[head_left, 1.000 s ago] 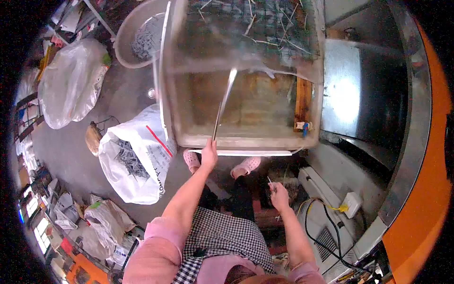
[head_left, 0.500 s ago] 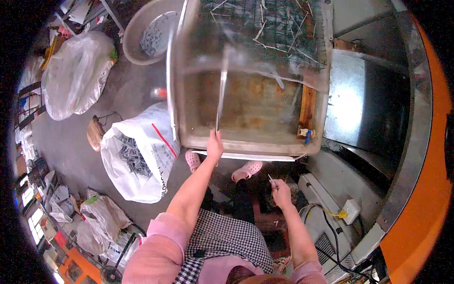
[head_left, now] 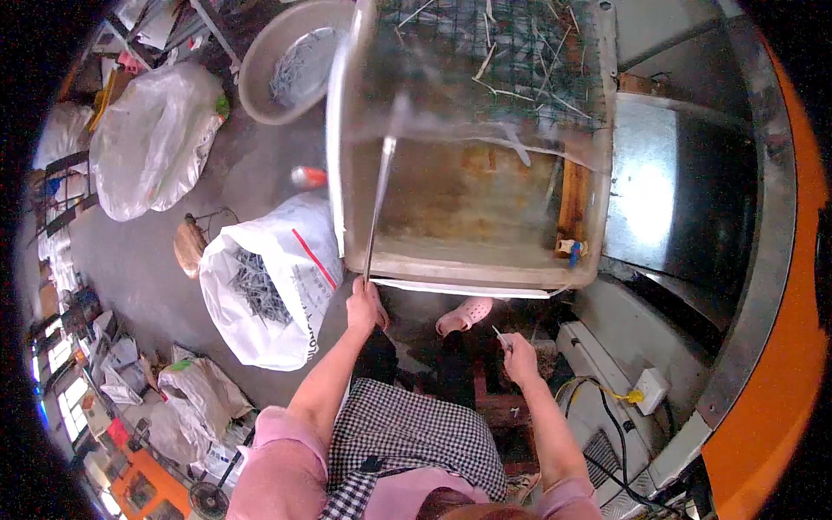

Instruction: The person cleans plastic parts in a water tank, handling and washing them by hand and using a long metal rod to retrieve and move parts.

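My left hand (head_left: 362, 305) is closed around the near end of a long, thin metal rod (head_left: 380, 195). The rod slants up over the left part of a large water tank (head_left: 485, 273), and its far end is blurred. Inside the tank, thin pale strips (head_left: 507, 91) lie on a dark green mesh (head_left: 442, 52) at the far side. To the right, below the tank's near edge, my right hand (head_left: 520, 357) is closed on a small, thin pointed tool (head_left: 498, 333). Only its tip shows, so I cannot tell its kind.
On the floor at left stands a white woven sack (head_left: 299, 286) of grey strips. Beyond it are a round basin (head_left: 260, 87) with similar pieces and a large clear plastic bag (head_left: 152, 143). A metal machine (head_left: 641, 186) borders the tank's right side. Cables (head_left: 607, 407) run at lower right.
My left hand has drawn back toward my body and to the left with the metal rod, now beyond the tank's near rim. My right hand stays nearly in place. The view has shifted slightly.
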`<state>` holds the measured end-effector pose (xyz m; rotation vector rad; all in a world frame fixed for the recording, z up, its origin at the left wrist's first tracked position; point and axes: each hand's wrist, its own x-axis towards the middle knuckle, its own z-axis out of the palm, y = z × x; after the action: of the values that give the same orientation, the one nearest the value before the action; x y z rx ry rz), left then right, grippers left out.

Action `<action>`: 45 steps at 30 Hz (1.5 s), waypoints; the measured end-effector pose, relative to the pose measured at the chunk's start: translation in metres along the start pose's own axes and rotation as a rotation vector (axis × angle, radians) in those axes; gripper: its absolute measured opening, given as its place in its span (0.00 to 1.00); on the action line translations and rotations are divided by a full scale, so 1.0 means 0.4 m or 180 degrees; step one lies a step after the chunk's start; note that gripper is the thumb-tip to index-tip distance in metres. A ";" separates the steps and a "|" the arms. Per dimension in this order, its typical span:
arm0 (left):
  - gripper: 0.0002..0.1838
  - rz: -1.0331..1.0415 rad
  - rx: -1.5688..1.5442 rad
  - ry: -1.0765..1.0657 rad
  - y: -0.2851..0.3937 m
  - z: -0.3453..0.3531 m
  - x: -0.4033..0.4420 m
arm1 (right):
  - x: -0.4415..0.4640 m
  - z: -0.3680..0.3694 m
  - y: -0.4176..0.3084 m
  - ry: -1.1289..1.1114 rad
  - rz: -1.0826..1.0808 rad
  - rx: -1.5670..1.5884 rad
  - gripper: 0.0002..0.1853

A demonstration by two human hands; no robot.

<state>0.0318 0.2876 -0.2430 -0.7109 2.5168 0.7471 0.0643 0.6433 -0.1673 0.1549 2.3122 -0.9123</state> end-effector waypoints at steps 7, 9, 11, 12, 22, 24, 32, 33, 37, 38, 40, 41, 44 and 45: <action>0.15 -0.0086 -0.0040 0.0220 0.009 -0.001 -0.036 | -0.005 0.000 0.003 -0.0018 -0.0084 0.0043 0.14; 0.15 -0.0204 -0.0036 0.0101 0.015 -0.021 -0.080 | -0.010 0.003 0.002 -0.0100 0.0018 0.0042 0.13; 0.15 -0.0407 -0.0056 0.0078 0.023 -0.029 -0.099 | -0.012 0.004 -0.005 -0.0178 0.0112 0.0032 0.13; 0.15 -0.0541 0.0046 0.0037 0.037 -0.025 -0.091 | -0.010 0.004 -0.011 -0.0166 0.0084 0.0030 0.13; 0.15 -0.0350 0.0052 0.0381 0.062 0.065 0.116 | 0.012 0.005 -0.010 -0.0070 0.0038 -0.0110 0.09; 0.15 -0.0363 0.0059 0.0353 0.072 0.060 0.135 | 0.011 0.013 0.005 -0.0051 0.0051 -0.0134 0.09; 0.14 0.0209 -0.0050 0.0389 0.068 0.041 0.169 | 0.005 0.017 0.007 -0.0036 0.0110 -0.0073 0.10; 0.14 0.0237 -0.0052 0.0394 0.058 0.031 0.150 | 0.001 0.014 0.010 0.0009 0.0091 -0.0022 0.10; 0.14 0.0262 0.0246 -0.0057 0.015 -0.018 0.000 | -0.034 0.011 0.040 0.0028 0.0366 0.0264 0.11; 0.14 0.0154 -0.0223 -0.0077 0.019 -0.026 -0.011 | -0.043 0.004 0.047 0.0050 0.0367 0.0275 0.11; 0.14 0.0483 0.0075 0.0075 -0.009 0.027 0.027 | -0.052 -0.005 0.058 -0.0132 0.0365 -0.0278 0.11; 0.13 0.0786 0.0365 0.0215 -0.019 0.051 0.046 | -0.052 -0.006 0.062 -0.0119 0.0380 -0.0270 0.11; 0.14 0.0249 0.0132 -0.0032 0.134 0.067 0.123 | -0.052 -0.003 0.083 0.0098 0.0394 0.0023 0.11; 0.13 0.0267 -0.0051 0.0044 0.187 0.070 0.141 | -0.046 0.000 0.089 0.0186 0.0351 0.0076 0.11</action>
<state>-0.0486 0.3386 -0.2652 -0.6212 2.5694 0.7946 0.0903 0.6723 -0.1765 0.3197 2.3217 -0.8906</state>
